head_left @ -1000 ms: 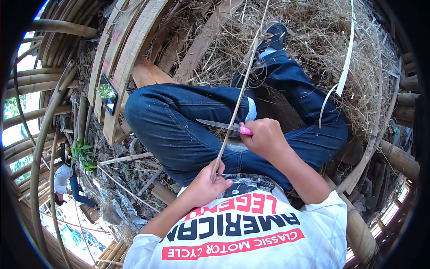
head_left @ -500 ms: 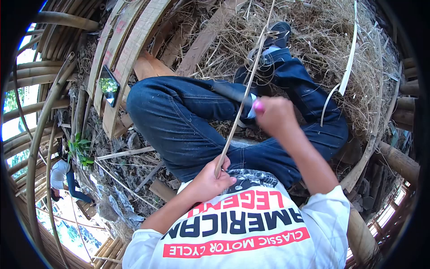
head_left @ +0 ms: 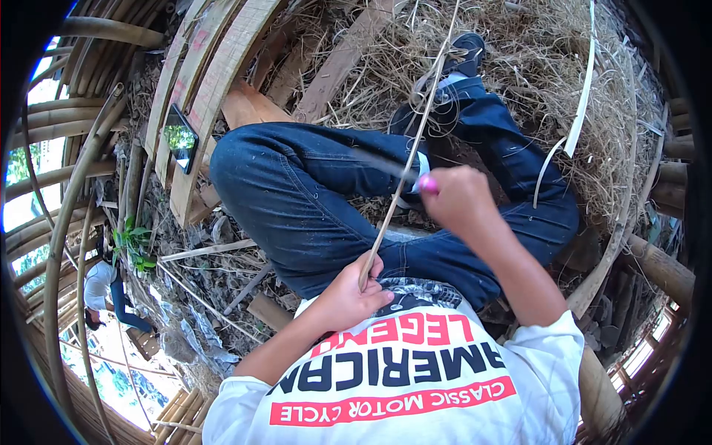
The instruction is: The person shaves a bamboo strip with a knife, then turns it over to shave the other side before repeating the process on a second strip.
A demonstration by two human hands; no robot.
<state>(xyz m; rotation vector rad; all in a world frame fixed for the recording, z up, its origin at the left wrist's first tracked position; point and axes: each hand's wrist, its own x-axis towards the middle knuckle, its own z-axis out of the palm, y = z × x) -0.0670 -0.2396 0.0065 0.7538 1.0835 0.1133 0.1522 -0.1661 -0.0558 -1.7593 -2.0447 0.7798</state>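
A long, thin bamboo strip (head_left: 413,152) runs from my lap up past my crossed legs to the top of the view. Its near end is pinched in my left hand (head_left: 351,294), close to my shirt front. My right hand (head_left: 461,197) is closed round the pink handle of a knife (head_left: 429,185). The blade, blurred, points up and left and crosses the strip in this view. Both hands are over my jeans (head_left: 297,193).
Wooden planks (head_left: 222,81) lean at the upper left, with a phone (head_left: 179,139) on them. Dry straw and shavings (head_left: 549,81) cover the ground ahead. A pale strip (head_left: 584,89) hangs at the right. Beyond the bamboo poles (head_left: 70,193) at left, another person (head_left: 101,285) is bent over.
My right hand and the knife have shifted very slightly, the hand a little lower. The left hand keeps its grip on the bamboo strip.
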